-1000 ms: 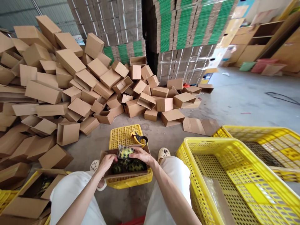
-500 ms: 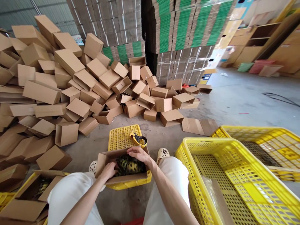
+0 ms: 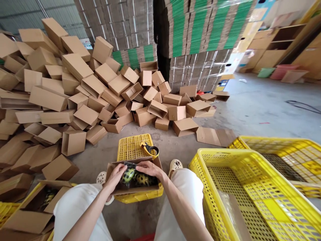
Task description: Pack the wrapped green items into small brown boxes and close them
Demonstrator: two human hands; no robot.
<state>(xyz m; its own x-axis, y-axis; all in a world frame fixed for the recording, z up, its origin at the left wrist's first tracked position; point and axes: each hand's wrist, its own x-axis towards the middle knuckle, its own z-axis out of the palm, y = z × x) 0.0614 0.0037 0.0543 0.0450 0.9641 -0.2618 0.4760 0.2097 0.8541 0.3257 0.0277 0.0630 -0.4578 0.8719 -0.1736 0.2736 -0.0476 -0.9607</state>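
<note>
An open cardboard box point(image 3: 132, 190) stands on an upturned yellow crate point(image 3: 132, 147) between my knees. In it lie clear plastic bags with dark spots, showing yellow-green contents that I cannot make out. My left hand point(image 3: 115, 176) is closed on the upper left edge of one spotted plastic bag point(image 3: 129, 174), raised a little in the box. My right hand point(image 3: 149, 168) reaches over the far right side, its fingertips pinching the same bag's top right. Beside it, another spotted bag point(image 3: 143, 179) lies lower in the box. A yellow and black tape dispenser point(image 3: 149, 149) rests on the crate behind.
Empty cardboard boxes point(image 3: 86, 115) are heaped at the left and ahead. Large yellow crates point(image 3: 240, 180) stand to my right. An open box point(image 3: 30, 221) with spotted bags sits at lower left. Stacked flat cartons point(image 3: 200, 30) rise at the back.
My left hand has risen from inside the box, lifting the left spotted bag's edge. My right fingers have come down onto that bag.
</note>
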